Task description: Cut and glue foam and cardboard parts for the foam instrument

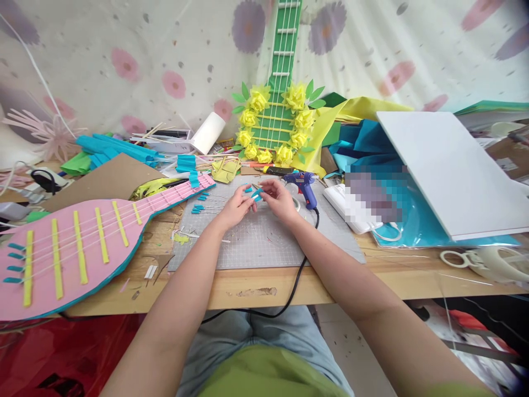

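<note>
Over the grey cutting mat [248, 248], my left hand [238, 207] and my right hand [278, 198] meet, fingers closed in a pinch. Between them is a small blue paper strip [257, 194] with a bit of white at it; the fingers partly cover it. Left of my left hand, several thin wires with blue-wrapped ends [199, 209] lie on the mat. A blue hot glue gun [303, 187] rests just right of my right hand, its black cord running off the table's front edge. Partly behind my right hand is a roll of clear tape [296, 204].
A pink paper-covered lute shape [91, 248] fills the left side. At the back leans a green instrument with yellow paper flowers [273, 121]. To the right are a white power bank [347, 207], a white board [450, 171], blue sheets and scissors [458, 258].
</note>
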A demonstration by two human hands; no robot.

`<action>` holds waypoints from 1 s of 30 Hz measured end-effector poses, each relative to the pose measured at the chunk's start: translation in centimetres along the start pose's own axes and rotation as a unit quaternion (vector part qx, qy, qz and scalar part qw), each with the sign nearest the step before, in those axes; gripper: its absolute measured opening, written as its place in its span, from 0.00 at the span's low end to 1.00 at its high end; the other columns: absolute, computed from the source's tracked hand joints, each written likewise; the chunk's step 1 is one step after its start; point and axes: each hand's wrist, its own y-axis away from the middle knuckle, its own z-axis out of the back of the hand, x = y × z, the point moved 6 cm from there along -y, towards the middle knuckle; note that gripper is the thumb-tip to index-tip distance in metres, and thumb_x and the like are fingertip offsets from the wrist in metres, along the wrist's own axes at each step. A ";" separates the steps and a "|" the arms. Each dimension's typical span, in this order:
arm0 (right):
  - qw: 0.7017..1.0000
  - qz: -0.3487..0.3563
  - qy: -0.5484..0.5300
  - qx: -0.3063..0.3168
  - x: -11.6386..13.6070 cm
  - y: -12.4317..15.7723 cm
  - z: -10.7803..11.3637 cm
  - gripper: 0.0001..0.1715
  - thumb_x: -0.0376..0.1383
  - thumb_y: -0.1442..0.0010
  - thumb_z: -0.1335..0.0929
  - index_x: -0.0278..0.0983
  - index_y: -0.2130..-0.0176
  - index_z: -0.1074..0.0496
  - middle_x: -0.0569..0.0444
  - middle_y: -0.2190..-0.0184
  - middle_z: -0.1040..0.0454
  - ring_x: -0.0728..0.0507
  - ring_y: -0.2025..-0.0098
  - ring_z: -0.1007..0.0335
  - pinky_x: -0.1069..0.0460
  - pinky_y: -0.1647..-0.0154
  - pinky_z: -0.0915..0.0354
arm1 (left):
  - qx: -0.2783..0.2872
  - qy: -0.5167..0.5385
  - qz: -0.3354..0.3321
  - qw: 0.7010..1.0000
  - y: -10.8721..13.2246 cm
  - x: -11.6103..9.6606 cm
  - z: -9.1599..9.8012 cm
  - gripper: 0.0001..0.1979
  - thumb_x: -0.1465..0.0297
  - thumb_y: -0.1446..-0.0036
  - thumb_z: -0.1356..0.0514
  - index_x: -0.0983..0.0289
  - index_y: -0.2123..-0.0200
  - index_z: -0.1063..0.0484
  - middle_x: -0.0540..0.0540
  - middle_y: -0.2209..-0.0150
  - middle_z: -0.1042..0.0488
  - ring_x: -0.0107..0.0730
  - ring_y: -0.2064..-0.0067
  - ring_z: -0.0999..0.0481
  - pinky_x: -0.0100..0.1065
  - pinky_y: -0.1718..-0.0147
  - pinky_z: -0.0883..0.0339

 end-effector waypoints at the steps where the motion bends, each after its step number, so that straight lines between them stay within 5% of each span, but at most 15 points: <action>1: 1.000 -0.004 -0.016 0.003 -0.1 0.0 -0.1 0.14 0.36 0.51 0.34 0.39 0.62 0.37 0.55 0.70 0.30 0.48 0.69 0.32 0.50 0.64 0.35 | 0.000 -0.005 -0.002 1.000 0.0 0.0 0.0 0.22 0.67 0.46 0.46 0.66 0.49 0.47 0.47 0.78 0.31 0.21 0.82 0.44 0.27 0.79 0.51; 8: 0.997 -0.019 -0.070 -0.009 -0.5 -0.2 -0.1 0.18 0.40 0.54 0.32 0.40 0.62 0.38 0.58 0.73 0.31 0.50 0.72 0.35 0.51 0.68 0.35 | -0.017 -0.033 0.000 0.999 -0.2 0.2 0.0 0.04 0.69 0.43 0.50 0.64 0.67 0.40 0.47 0.79 0.33 0.18 0.83 0.45 0.25 0.81 0.52; 23: 0.996 -0.052 -0.074 -0.003 -0.3 0.2 -0.6 0.20 0.41 0.55 0.30 0.40 0.62 0.37 0.58 0.72 0.33 0.51 0.74 0.38 0.51 0.70 0.34 | -0.033 -0.021 0.007 0.999 -0.5 1.2 -0.1 0.08 0.64 0.44 0.49 0.63 0.70 0.40 0.46 0.80 0.34 0.18 0.84 0.48 0.25 0.84 0.53; 30: 0.994 -0.086 -0.063 -0.010 -0.8 0.1 -0.5 0.19 0.40 0.55 0.30 0.39 0.64 0.38 0.60 0.75 0.35 0.51 0.75 0.37 0.51 0.71 0.34 | -0.090 -0.064 0.027 0.994 -0.4 1.2 1.1 0.09 0.64 0.46 0.48 0.64 0.71 0.37 0.47 0.79 0.33 0.19 0.82 0.44 0.25 0.81 0.50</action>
